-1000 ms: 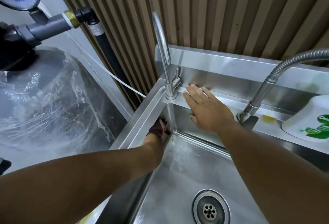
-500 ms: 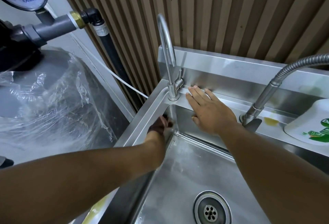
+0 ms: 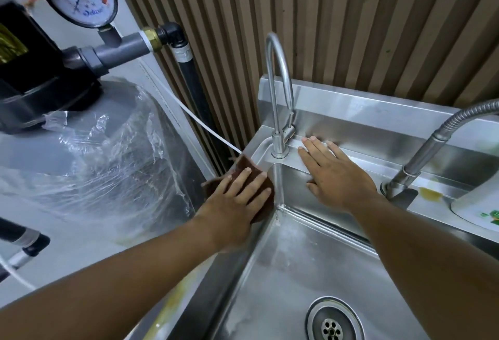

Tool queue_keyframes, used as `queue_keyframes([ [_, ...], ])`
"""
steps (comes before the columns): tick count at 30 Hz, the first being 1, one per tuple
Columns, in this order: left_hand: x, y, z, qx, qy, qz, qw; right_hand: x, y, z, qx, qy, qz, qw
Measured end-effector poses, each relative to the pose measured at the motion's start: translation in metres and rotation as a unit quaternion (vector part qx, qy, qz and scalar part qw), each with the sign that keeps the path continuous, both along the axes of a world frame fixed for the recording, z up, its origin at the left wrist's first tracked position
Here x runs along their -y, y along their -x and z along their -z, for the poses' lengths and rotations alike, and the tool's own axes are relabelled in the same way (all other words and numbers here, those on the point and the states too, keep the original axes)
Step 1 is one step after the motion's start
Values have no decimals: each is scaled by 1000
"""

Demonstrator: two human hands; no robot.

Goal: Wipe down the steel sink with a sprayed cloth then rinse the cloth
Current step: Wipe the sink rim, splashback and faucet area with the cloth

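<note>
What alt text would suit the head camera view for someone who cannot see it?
A person's left hand presses a brown cloth flat on the left rim of a stainless steel sink, while the right hand rests open on the back ledge beside a curved steel tap.

Ahead of the left hand's fingertips (image 3: 247, 170), the sink (image 3: 359, 120) rim narrows toward the gooseneck faucet (image 3: 279, 150), with a white tube (image 3: 205, 127) crossing just beyond. The right hand (image 3: 337, 177) blocks the back ledge; past its fingers stands the backsplash. The basin around the drain (image 3: 333, 324) lies open.
</note>
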State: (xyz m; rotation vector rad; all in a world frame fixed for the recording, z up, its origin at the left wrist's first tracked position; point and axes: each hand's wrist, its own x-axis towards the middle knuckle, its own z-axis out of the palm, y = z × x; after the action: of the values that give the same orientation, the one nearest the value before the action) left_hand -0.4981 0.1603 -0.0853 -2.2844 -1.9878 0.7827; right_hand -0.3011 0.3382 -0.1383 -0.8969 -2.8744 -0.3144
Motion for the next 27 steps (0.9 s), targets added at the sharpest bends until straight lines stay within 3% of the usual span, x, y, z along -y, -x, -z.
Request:
queue_keyframes([
  [4,38,10,12,84,-80,-109,987,-1,0,2,2,-7,-1,1000],
  [10,75,0,32,130,-177,-177,959,-2,0,3,2,-1,2,1000],
  [20,-76,-1,16,147,-93,-205,963,-2,0,4,-6,1,1,1000],
  [27,-36,4,14,163,-106,-166,967,-1,0,2,-9,3,-1,1000],
])
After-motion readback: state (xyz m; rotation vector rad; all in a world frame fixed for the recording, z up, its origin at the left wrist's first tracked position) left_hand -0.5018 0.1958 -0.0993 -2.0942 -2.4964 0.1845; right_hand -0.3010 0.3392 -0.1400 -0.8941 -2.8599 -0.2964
